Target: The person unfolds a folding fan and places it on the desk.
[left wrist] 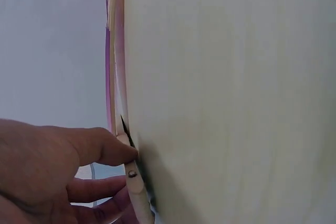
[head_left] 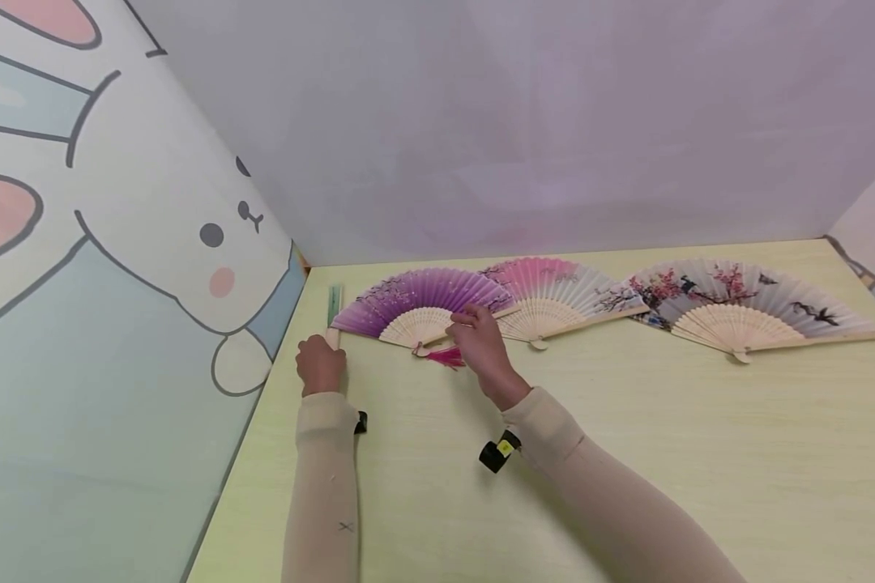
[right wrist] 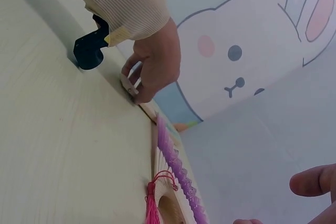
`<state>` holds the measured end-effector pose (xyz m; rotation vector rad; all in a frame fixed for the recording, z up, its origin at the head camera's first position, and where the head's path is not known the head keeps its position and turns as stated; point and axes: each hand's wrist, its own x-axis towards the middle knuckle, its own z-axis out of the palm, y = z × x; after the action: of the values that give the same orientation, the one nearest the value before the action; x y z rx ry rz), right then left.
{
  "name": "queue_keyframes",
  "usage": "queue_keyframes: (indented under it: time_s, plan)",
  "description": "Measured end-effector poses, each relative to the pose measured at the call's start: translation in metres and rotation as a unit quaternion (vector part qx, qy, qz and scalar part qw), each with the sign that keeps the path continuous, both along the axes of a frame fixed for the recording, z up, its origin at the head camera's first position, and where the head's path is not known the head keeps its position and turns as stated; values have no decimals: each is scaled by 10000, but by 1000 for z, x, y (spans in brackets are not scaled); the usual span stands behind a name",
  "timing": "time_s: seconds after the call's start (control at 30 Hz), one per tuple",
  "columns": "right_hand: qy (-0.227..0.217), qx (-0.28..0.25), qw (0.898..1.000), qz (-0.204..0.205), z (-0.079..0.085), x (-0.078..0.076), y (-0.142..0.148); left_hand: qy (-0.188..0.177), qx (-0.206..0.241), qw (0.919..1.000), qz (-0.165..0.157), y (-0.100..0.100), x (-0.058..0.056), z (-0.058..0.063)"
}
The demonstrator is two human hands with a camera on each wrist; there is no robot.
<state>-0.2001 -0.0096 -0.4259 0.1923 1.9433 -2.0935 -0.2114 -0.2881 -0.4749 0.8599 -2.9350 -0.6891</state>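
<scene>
My left hand (head_left: pixel 321 364) pinches the wooden pivot end of a folded fan (left wrist: pixel 137 195) at the table's left side. Its rivet shows below the thumb in the left wrist view. The green folded part (head_left: pixel 335 301) points toward the back wall. Beside it, a spread purple fan (head_left: pixel 437 290) with blossom print lies with its left edge against the folded one. My right hand (head_left: pixel 481 344) is over the purple fan's right end, near its pink tassel (head_left: pixel 448 357). In the right wrist view, its fingertips (right wrist: pixel 310 182) stand apart with nothing between them.
A spread pink and white fan (head_left: pixel 543 295) lies right of the purple one, partly overlapped. Farther right is a grey-white fan (head_left: pixel 744 295) with red blossoms. A rabbit-print wall (head_left: pixel 189 324) borders the table (head_left: pixel 627 453) on the left; a plain wall (head_left: pixel 518 146) stands behind.
</scene>
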Motion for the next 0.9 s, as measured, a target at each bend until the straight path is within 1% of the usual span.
queue_keyframes:
  time_s: [0.17, 0.37, 0.47, 0.6, 0.67, 0.77, 0.9]
  plan:
    - [-5, -55, 10000, 27, -1, -1, 0, 96, 146, 9995, 263, 0, 5, 2]
    - [-4, -33, 10000, 57, -1, 0, -1, 161, 117, 9991, 372, -5, 9, 2]
    - [3, -17, 10000, 54, -1, -1, 0, 268, 209, 9985, 423, -8, 10, 2]
    - [-14, -53, 10000, 56, -1, -1, 0, 487, 367, 9965, 568, -11, 13, 3]
    - [-18, -70, 10000, 66, -1, 0, 1, 571, 359, 9958, 622, -12, 14, 4]
    - [3, -30, 10000, 86, -1, 0, 1, 671, 291, 9951, 664, -12, 16, 6]
    - [5, 62, 10000, 62, -1, -1, 3, 803, 334, 9943, 610, -7, 16, 12]
